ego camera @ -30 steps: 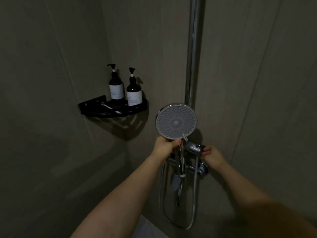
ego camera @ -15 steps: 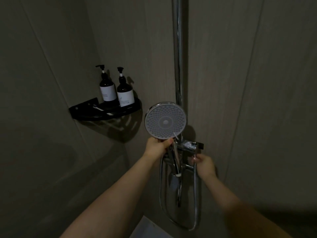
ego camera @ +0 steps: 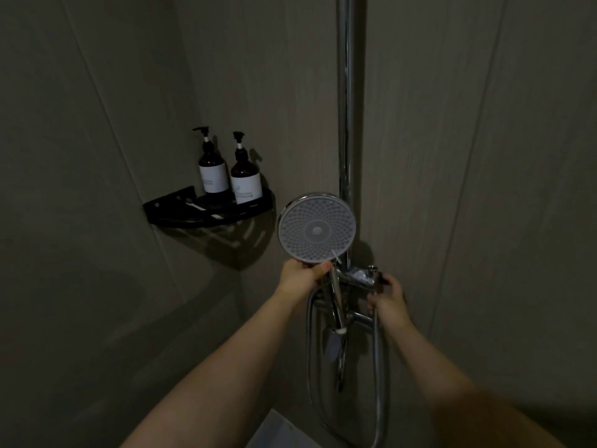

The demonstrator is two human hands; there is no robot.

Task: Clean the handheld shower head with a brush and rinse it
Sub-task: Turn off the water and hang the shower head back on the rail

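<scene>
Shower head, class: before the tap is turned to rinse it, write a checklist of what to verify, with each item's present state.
1. Left hand grips the shower head below its face: ok.
2. Right hand on the tap handle: ok.
3. Spray face turned away from the person: not ok.
4. Hose hangs unkinked: ok.
5. Brush within reach: cannot tell.
6. Water running: cannot tell.

A dim shower stall, its walls point(ego camera: 452, 156) clad in large grey-beige panels with thin seams. A black corner shelf point(ego camera: 181, 208) carries two dark pump bottles point(ego camera: 213, 171) with white labels, side by side. A chrome riser pipe point(ego camera: 347, 92) runs up the wall.
</scene>
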